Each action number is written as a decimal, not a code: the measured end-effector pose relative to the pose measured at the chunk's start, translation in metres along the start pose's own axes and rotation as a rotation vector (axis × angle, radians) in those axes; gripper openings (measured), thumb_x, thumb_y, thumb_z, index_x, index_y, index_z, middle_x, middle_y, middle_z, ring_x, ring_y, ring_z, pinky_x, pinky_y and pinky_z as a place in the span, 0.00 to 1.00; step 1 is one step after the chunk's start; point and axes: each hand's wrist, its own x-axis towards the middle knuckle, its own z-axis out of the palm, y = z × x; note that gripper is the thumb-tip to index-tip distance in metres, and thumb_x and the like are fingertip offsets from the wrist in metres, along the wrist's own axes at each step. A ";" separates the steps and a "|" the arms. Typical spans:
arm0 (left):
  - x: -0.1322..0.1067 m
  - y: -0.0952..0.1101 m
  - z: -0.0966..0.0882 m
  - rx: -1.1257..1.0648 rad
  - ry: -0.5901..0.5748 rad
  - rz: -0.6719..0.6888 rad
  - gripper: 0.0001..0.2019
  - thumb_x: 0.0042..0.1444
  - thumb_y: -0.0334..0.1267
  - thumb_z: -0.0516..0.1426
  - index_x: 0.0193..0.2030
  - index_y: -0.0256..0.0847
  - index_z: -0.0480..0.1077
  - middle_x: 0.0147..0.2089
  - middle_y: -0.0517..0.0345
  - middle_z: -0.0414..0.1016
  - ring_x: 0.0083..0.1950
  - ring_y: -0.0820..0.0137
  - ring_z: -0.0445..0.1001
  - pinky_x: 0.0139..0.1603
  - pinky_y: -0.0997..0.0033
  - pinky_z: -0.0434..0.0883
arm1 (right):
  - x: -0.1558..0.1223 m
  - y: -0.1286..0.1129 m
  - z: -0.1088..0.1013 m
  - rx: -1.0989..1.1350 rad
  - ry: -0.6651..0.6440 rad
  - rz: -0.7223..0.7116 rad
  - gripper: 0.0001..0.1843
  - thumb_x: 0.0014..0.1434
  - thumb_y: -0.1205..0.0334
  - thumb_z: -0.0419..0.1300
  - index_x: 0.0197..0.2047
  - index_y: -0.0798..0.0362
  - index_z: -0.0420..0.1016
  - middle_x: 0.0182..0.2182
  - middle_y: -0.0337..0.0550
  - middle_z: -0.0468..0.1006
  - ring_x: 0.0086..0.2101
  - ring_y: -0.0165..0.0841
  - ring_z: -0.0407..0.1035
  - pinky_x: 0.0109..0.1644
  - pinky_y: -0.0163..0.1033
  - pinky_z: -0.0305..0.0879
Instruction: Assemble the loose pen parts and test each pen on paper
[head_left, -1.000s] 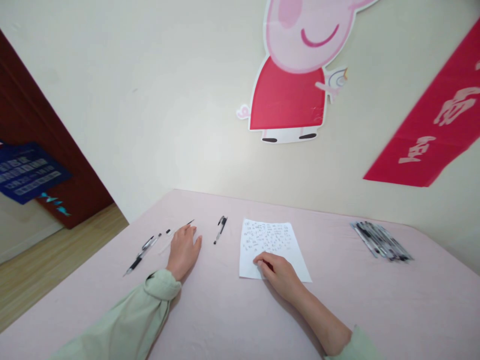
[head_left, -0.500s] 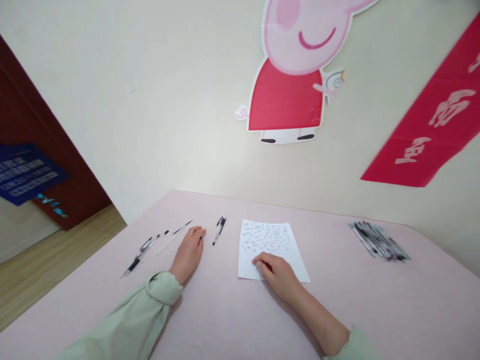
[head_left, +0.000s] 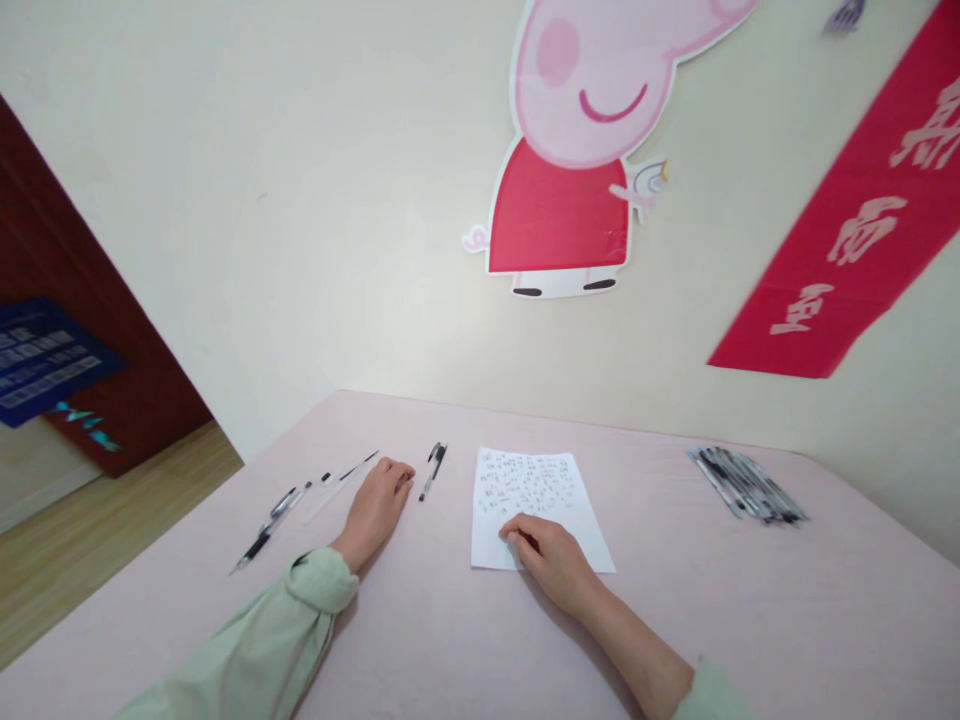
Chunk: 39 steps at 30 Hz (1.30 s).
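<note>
On the lower part of a white handwritten sheet of paper [head_left: 592, 550] rests my right hand [head_left: 551, 560], its fingers loosely curled in and no object visible in them. My left hand [head_left: 379, 508] lies on the table farther left, fingers bent together; a small dark spot shows at its fingertips, too small to name. Between the hand and the paper is a black-and-clear pen [head_left: 433, 472]. Left of the hand lie a thin pen refill [head_left: 339, 490], a small black cap-like piece [head_left: 325, 478] and a black-gripped pen with its clear barrel [head_left: 268, 528].
A bundle of several pens [head_left: 748, 487] lies at the right of the pink-covered table [head_left: 450, 640]. Behind the table stands a wall with a cartoon pig cutout [head_left: 559, 215] and a red banner [head_left: 832, 250]. A brown door [head_left: 97, 300] is off to the left.
The camera view has tilted slightly, so everything sits a little lower and to the left. Both hands keep nearly the same places, with small shifts of the fingers.
</note>
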 end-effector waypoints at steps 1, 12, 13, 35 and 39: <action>0.002 0.002 0.000 0.011 -0.003 -0.014 0.07 0.59 0.34 0.49 0.37 0.41 0.68 0.38 0.53 0.68 0.40 0.64 0.70 0.43 0.64 0.68 | 0.000 0.000 0.000 0.002 0.001 0.000 0.14 0.61 0.64 0.50 0.38 0.49 0.77 0.36 0.39 0.80 0.38 0.34 0.72 0.41 0.36 0.60; 0.008 0.004 0.006 0.119 0.037 -0.027 0.06 0.56 0.30 0.47 0.32 0.43 0.62 0.35 0.55 0.66 0.37 0.64 0.67 0.38 0.65 0.64 | 0.000 0.000 0.000 0.013 -0.001 -0.009 0.13 0.60 0.64 0.50 0.37 0.49 0.77 0.36 0.39 0.80 0.38 0.34 0.72 0.41 0.35 0.60; 0.008 0.003 0.006 0.113 0.041 -0.026 0.06 0.56 0.30 0.47 0.33 0.43 0.62 0.35 0.55 0.66 0.37 0.64 0.67 0.38 0.65 0.64 | 0.000 0.000 0.000 0.014 0.000 -0.009 0.13 0.61 0.64 0.50 0.37 0.49 0.77 0.36 0.39 0.80 0.38 0.34 0.72 0.41 0.35 0.60; 0.014 0.020 0.026 -0.097 0.093 -0.114 0.03 0.54 0.31 0.51 0.30 0.42 0.61 0.37 0.55 0.63 0.37 0.66 0.68 0.41 0.64 0.69 | 0.000 -0.002 -0.002 0.024 -0.010 0.006 0.14 0.61 0.63 0.50 0.38 0.48 0.78 0.36 0.40 0.81 0.38 0.35 0.72 0.42 0.37 0.61; 0.014 0.019 0.023 -0.120 0.095 -0.117 0.04 0.55 0.29 0.49 0.32 0.42 0.62 0.38 0.56 0.62 0.36 0.67 0.68 0.39 0.65 0.70 | 0.001 -0.001 -0.001 0.021 -0.012 0.006 0.14 0.61 0.63 0.50 0.38 0.49 0.77 0.36 0.40 0.81 0.38 0.35 0.72 0.42 0.37 0.61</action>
